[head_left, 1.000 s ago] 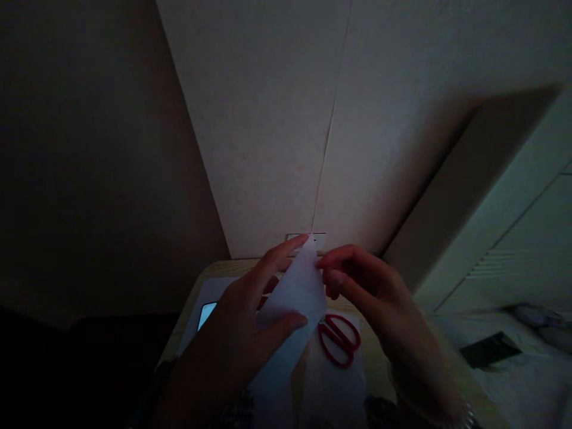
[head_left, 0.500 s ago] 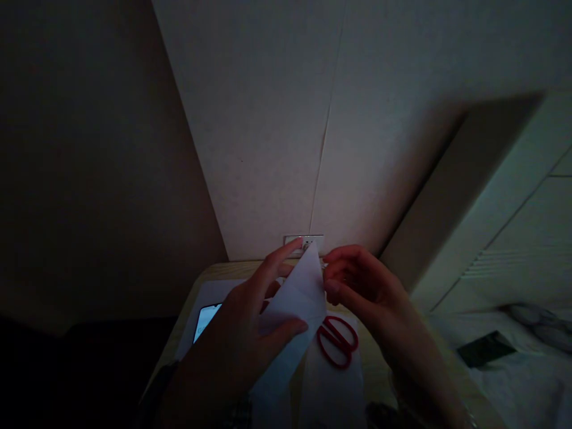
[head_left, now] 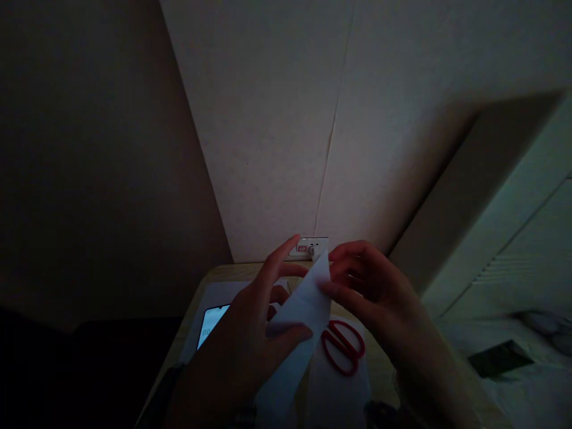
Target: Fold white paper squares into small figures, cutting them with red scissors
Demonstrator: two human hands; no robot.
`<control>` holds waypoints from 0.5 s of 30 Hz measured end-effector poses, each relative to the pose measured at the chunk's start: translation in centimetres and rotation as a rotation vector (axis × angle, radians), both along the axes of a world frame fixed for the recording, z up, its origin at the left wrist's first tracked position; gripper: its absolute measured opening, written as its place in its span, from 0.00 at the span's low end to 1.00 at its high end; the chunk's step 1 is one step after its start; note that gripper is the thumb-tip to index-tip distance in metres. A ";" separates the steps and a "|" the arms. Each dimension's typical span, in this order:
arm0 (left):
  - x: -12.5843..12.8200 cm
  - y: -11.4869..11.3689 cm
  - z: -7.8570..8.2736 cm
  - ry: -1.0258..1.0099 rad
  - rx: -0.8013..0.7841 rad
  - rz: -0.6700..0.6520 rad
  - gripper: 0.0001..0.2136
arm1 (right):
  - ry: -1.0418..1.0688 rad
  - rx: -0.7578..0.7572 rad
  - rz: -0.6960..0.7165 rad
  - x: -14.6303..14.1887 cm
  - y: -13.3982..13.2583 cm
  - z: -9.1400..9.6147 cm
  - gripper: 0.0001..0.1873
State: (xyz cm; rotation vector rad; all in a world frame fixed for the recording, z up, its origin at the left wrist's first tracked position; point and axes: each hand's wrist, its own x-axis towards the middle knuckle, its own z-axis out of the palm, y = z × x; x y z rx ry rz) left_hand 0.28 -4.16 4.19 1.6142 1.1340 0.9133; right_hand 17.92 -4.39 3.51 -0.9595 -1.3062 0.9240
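Note:
A sheet of white paper (head_left: 308,307), folded to a point at its top, is held up between my two hands over a small table. My left hand (head_left: 250,333) grips it from the left, thumb across the near face and the other fingers partly behind it. At the right edge near the tip, my right hand (head_left: 375,292) pinches the paper between thumb and fingers. Red-handled scissors (head_left: 344,347) lie just right of the paper's lower part; the paper and hands hide their blades. Below them is another white sheet (head_left: 337,393).
A phone (head_left: 212,322) with a lit screen lies left of my left hand, on white paper. A wall socket (head_left: 301,248) with a plug sits behind the table (head_left: 214,273). To the right are a pale headboard-like panel (head_left: 473,179) and white bedding with a dark flat object (head_left: 500,358).
My right thumb has moved onto the paper near its tip, where the right hand was beside the edge before. The whole view has shifted slightly.

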 end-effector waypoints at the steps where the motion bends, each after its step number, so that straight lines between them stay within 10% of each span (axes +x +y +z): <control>1: 0.0 0.0 0.0 -0.001 -0.001 0.003 0.39 | -0.009 0.017 -0.007 -0.1 0.0 0.0 0.11; 15: -1.0 0.8 -1.7 -0.306 -0.064 0.036 0.31 | 0.036 0.061 -0.222 0.6 -1.0 -0.5 0.07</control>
